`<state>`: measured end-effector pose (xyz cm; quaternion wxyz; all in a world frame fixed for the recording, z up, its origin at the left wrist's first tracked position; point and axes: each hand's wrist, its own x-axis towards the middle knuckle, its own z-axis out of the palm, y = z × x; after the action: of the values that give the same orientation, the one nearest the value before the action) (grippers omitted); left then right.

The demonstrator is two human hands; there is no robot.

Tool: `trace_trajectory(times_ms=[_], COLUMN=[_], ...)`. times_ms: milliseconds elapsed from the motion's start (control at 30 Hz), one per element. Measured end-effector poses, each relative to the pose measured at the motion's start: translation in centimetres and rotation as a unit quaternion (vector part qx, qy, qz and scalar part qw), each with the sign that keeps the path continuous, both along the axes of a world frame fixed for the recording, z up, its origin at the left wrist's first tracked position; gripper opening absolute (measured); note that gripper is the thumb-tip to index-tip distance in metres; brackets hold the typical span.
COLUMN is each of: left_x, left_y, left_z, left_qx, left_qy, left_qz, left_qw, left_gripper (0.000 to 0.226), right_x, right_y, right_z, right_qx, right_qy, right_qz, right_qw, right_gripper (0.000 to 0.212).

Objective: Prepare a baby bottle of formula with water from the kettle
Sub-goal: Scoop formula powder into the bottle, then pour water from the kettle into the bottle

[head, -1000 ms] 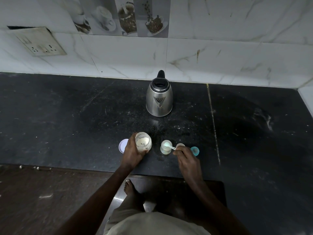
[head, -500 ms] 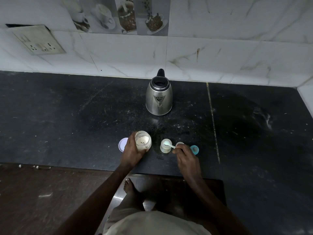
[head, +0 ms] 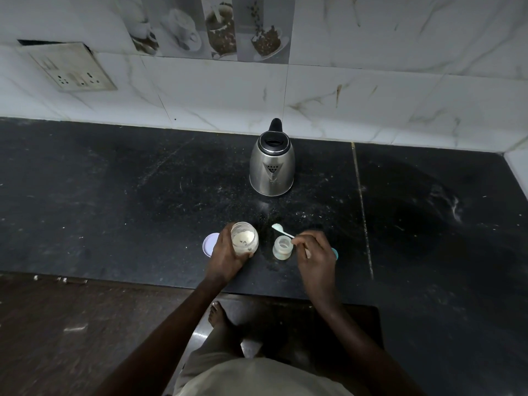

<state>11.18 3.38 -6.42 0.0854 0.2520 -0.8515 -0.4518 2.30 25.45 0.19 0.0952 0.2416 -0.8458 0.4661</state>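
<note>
My left hand [head: 225,260] grips an open jar of pale formula powder [head: 244,238], tilted slightly on the black counter. To its right stands the small open baby bottle [head: 283,247], upright. My right hand [head: 315,252] pinches the handle of a small white scoop [head: 281,229], whose bowl hangs just beyond the bottle's far rim. The steel kettle [head: 272,167] stands further back, lid shut, spout facing me.
The jar's white lid [head: 208,244] lies left of my left hand. A teal cap [head: 335,252] peeks out right of my right hand. A tiled wall with a socket plate [head: 73,68] rises behind the black counter [head: 114,195], whose front edge is near my body.
The scoop has lifted off the bottle's mouth and swung away, beyond its far rim. My left hand still holds the jar in the same place.
</note>
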Motion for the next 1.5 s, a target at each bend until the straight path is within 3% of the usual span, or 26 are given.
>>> trace_trajectory(times_ms=[133, 400, 600, 967, 1333, 1500], left_x=[0.0, -0.2, 0.0, -0.2, 0.0, -0.3], left_y=[-0.1, 0.0, -0.2, -0.1, 0.0, 0.1], left_z=[-0.1, 0.0, -0.3, 0.1, 0.1, 1.6], left_qx=[0.0, 0.016, 0.009, 0.026, 0.009, 0.005], left_qy=[0.007, 0.024, 0.018, 0.014, -0.036, -0.023], left_qz=[-0.006, 0.004, -0.004, 0.011, 0.015, 0.021], left_qw=[1.0, 1.0, 1.0, 1.0, 0.999, 1.0], left_gripper=[0.082, 0.075, 0.079, 0.076, 0.121, 0.128], right_x=[-0.8, -2.1, -2.3, -3.7, -7.0, -8.5], right_y=[-2.8, -8.1, -10.7, -8.7, -6.9, -6.7], right_z=[0.8, -1.4, -2.7, -1.8, -0.3, 0.7], right_qx=[-0.018, 0.163, 0.232, 0.192, 0.123, 0.11], right_qy=[-0.043, 0.023, 0.02, -0.009, -0.018, -0.033], right_qz=[0.055, 0.197, 0.247, 0.178, 0.12, 0.095], right_qw=[0.997, 0.966, 0.941, 0.965, 0.985, 0.989], right_gripper=[0.018, 0.022, 0.023, 0.019, 0.02, 0.017])
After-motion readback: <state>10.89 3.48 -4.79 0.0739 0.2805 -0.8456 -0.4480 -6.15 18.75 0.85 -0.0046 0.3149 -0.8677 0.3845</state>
